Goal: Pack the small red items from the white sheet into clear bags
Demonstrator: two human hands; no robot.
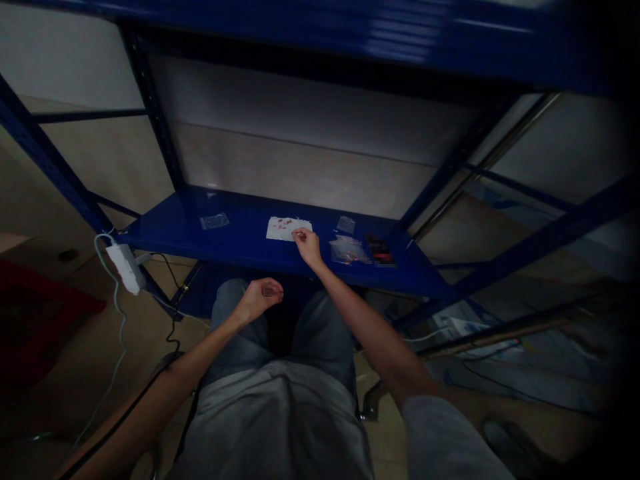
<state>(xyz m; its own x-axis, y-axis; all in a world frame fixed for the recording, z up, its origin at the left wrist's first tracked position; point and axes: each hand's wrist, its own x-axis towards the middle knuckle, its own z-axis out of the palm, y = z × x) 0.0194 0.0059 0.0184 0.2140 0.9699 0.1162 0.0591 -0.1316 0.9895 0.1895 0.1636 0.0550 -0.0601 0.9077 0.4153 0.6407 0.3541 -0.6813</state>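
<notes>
Left hand [263,298] curled, fingers hiding palm; whether anything held cannot be told. Right hand [307,245] blurred at fingertips; pinch or contact with white paper sheet [283,229] unclear. Reddish bits [285,221] on sheet too small to identify. Contents of clear plastic bag [349,251] indistinct. Dark red-striped stack [380,251] too small to tell.

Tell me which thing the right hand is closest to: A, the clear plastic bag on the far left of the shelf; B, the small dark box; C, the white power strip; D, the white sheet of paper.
D: the fingertips of the right hand are at the edge of the white sheet of paper, which lies on the blue steel shelf.
</notes>
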